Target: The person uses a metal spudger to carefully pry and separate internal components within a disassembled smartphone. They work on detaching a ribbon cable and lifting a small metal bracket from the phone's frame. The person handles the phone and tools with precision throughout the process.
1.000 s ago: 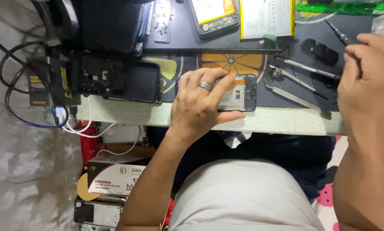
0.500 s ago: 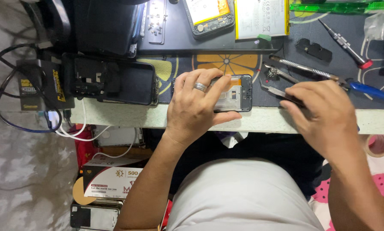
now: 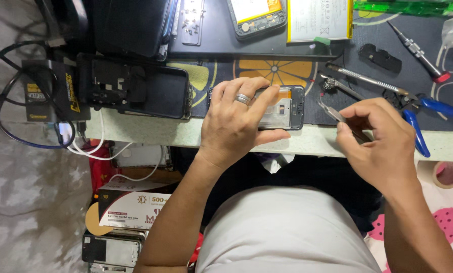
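Observation:
My left hand (image 3: 236,124), with a ring on one finger, lies over an opened phone frame (image 3: 286,108) near the front edge of the workbench and grips it between fingers and thumb. My right hand (image 3: 375,144) is to the right of the phone and pinches a pair of metal tweezers (image 3: 333,113), whose tips point toward the phone. The phone's left half is hidden under my left hand.
A dark work mat (image 3: 307,55) covers the bench. On it lie a black phone and frame (image 3: 135,91), blue-handled pliers (image 3: 428,119), a red-tipped screwdriver (image 3: 418,53), a metal probe (image 3: 363,78), another opened phone (image 3: 257,15) and a battery (image 3: 320,19). Cables (image 3: 29,131) hang left; boxes (image 3: 130,207) stand below.
My right hand came down from the far right tools to the bench edge, picked up the tweezers, and now holds them beside the phone. The left hand stayed on the phone.

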